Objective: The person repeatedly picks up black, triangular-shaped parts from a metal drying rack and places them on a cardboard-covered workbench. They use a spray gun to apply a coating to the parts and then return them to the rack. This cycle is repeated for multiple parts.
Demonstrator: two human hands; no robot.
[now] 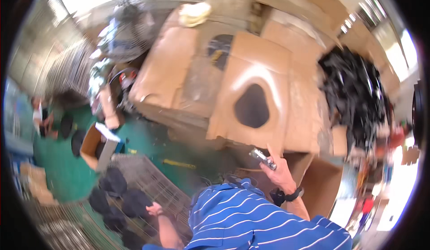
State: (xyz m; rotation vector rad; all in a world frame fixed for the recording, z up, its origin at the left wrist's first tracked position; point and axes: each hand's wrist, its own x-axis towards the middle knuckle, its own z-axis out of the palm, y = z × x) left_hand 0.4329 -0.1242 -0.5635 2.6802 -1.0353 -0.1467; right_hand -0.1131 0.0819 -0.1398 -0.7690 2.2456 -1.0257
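My right hand (278, 173) is closed around a small shiny metal hand tool (263, 158), just off the front edge of the work table; blur hides its exact kind. Beyond it, a dark rounded flat piece (252, 106) lies on a cardboard sheet (224, 111), with a glossy white band curving round its far side. At the lower left, my left hand (155, 209) pinches the edge of a black rounded piece (135, 202). Several similar black pieces (113, 182) lie around that one on a wire mesh rack (154, 178).
A heap of glossy black strips (354, 93) stands at the table's right. An open cardboard box (323, 183) is beside my right forearm. A yellowish cloth bundle (195, 14) rests at the far edge. Another person (102, 88) stands at the left, near an open box (95, 147).
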